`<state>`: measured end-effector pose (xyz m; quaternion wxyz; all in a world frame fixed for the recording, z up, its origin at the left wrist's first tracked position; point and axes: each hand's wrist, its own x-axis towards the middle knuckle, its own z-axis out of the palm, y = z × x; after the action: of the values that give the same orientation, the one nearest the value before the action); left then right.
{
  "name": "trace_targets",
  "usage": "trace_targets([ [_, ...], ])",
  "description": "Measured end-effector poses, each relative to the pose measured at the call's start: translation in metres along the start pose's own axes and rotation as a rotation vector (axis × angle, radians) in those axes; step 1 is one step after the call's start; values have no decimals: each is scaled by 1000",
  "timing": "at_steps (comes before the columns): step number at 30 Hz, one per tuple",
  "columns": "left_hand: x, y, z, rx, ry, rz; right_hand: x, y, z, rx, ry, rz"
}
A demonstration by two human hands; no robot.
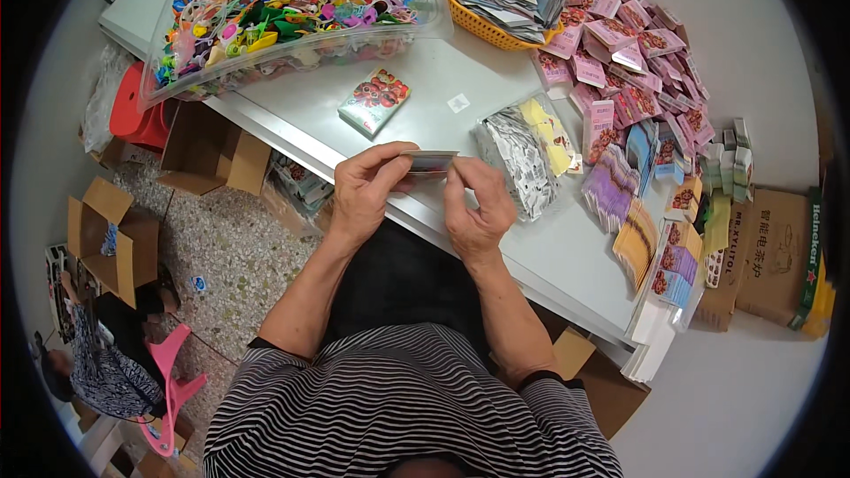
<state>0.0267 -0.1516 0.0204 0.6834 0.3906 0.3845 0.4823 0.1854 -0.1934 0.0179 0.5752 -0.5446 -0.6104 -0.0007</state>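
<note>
Between both hands, over the table's front edge, is a small flat carton point(432, 162), seen nearly edge-on, greyish inside. My left hand point(367, 190) pinches its left end between thumb and fingers. At its right end, my right hand point(481, 208) closes thumb and fingertips on the carton's edge. Just beyond my left hand lies a small green printed box point(375, 103) with red pictures on it. To the right of my right hand, a clear plastic tray point(524, 155) holds a pile of small silvery-white packets and some yellow slips.
A large clear bin point(292, 57) of colourful plastic trinkets stands far left. Beside a yellow basket point(460, 13) of flat cards, many pink boxes point(611, 35) are heaped. Purple cartons point(611, 186) stand in rows at right. Cardboard boxes point(119, 243) and a seated person point(115, 358) are at left.
</note>
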Motion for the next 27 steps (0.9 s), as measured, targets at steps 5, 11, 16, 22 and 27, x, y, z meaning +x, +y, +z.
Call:
trace_targets([
  [5, -1, -1, 2, -7, 12, 1, -2, -1, -5, 63, -83, 45],
  [11, -6, 2, -6, 5, -35, -11, 10, -9, -17, 161, -218, 155],
  [16, -6, 5, -8, 49, -81, -4, 15, -7, -20, 614, -298, 711],
  [22, 7, 7, -23, 55, -239, -21, 11, 14, -22, 807, -433, 781],
  [27, 16, 2, -30, 48, -322, 58, 9, 24, -21, 664, -467, 431],
])
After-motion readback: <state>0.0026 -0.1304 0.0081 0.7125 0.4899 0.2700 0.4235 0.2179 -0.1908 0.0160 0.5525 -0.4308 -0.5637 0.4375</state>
